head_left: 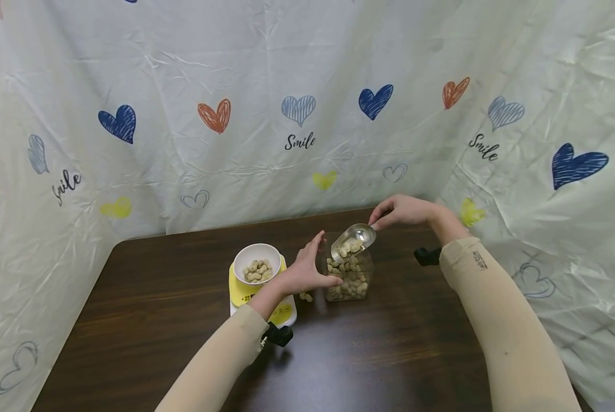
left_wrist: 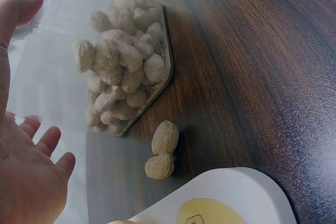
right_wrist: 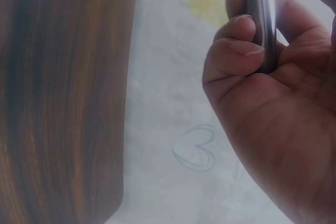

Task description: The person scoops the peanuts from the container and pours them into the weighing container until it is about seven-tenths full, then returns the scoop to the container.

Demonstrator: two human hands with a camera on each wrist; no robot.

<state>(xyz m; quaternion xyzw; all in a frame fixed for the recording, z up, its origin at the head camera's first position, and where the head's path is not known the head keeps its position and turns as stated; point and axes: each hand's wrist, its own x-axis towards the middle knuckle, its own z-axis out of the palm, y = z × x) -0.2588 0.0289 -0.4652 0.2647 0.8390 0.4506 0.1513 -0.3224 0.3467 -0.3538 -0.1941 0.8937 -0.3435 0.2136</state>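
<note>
My right hand (head_left: 405,210) grips the handle of a metal scoop (head_left: 360,233); in the right wrist view its fingers curl round the shiny handle (right_wrist: 261,19). Several peanuts (head_left: 350,247) lie in the scoop, which tilts down to the left over a clear container (head_left: 371,269) partly filled with unshelled peanuts (left_wrist: 123,56). My left hand (head_left: 307,272) is spread at the container's left side, thumb toward the front and fingers toward the back. In the left wrist view those fingers (left_wrist: 50,141) look straight and spread.
Left of the container, a white bowl (head_left: 239,258) with peanuts stands on a yellow and white kitchen scale (head_left: 237,289). A loose peanut (left_wrist: 164,140) lies on the dark wooden table (head_left: 148,309) between scale and container. A white curtain with hearts (head_left: 266,68) hangs behind.
</note>
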